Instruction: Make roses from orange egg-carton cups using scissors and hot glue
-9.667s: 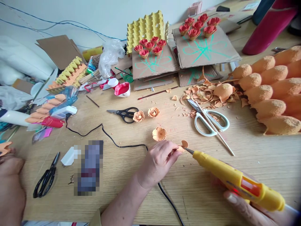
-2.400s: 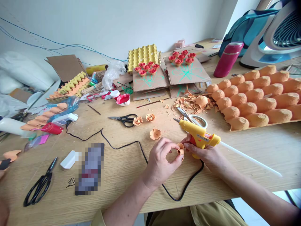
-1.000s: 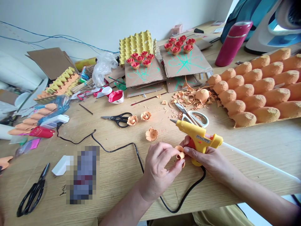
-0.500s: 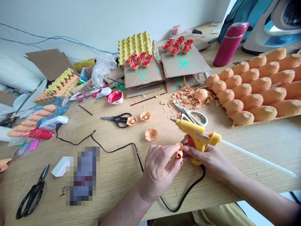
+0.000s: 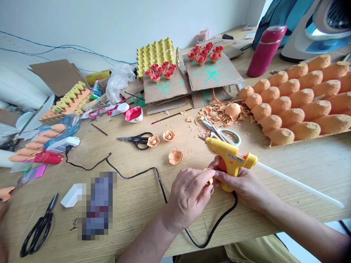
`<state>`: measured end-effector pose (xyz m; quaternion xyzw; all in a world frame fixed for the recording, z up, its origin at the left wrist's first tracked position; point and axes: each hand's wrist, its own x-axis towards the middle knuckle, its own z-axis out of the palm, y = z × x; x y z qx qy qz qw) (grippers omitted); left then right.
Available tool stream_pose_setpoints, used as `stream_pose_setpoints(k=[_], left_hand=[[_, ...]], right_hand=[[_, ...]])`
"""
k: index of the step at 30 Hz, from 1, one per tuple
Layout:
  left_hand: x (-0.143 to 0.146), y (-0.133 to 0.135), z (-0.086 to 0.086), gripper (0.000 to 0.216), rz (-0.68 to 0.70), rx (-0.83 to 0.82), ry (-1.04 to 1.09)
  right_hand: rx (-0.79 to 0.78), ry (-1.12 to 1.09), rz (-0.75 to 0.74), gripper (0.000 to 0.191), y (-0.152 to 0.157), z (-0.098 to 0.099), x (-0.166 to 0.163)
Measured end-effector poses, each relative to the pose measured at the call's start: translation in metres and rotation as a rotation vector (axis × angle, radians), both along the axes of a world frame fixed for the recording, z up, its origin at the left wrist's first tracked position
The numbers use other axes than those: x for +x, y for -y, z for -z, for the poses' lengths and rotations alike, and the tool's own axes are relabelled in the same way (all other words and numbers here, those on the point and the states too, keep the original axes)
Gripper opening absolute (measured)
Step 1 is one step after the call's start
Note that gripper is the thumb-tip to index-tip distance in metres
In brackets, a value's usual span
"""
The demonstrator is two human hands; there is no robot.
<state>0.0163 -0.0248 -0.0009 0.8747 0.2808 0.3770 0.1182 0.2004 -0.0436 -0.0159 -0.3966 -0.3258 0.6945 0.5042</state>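
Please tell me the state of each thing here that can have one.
left hand, pinching paper flower
right hand, gripping glue gun
glue gun, glue stick loaded, cord attached
black scissors, shut
pink bottle, upright, capped
orange egg tray, upside down

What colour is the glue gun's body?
Yellow. The right hand holds the glue gun, the left hand an orange flower; head view.

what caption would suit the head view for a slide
Left hand and right hand press a small orange flower together, the right also holding a yellow glue gun.
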Motion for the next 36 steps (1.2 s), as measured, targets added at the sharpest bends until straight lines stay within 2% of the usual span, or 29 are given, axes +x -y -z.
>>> stream_pose_setpoints(k=[3,9,14,20,27,31,36], left_hand=[[0.000,0.001,0.000,0.044,-0.002,-0.047,0.030],[0.001,0.005,0.003,0.056,-0.091,-0.186,0.130],[0.002,0.004,0.006,0.072,-0.055,-0.151,0.161],[0.002,0.003,0.004,0.081,-0.087,-0.128,0.144],[0.001,0.005,0.008,0.088,-0.077,-0.340,0.207],[0.001,0.006,0.008,0.086,-0.061,-0.374,0.244],[0.001,0.006,0.006,0.082,-0.120,-0.402,0.245]], right_hand=[[-0.015,-0.022,-0.004,0.031,0.000,0.001,0.000],[-0.045,-0.027,0.024,0.034,0.000,-0.002,-0.001],[-0.027,-0.033,0.031,0.033,-0.001,-0.003,-0.001],[-0.009,0.024,0.010,0.031,-0.001,-0.001,-0.001],[0.038,0.106,-0.010,0.029,-0.003,-0.007,0.001],[0.026,0.124,-0.031,0.030,-0.003,-0.010,0.002],[0.050,0.108,-0.058,0.025,-0.002,-0.009,0.003]])
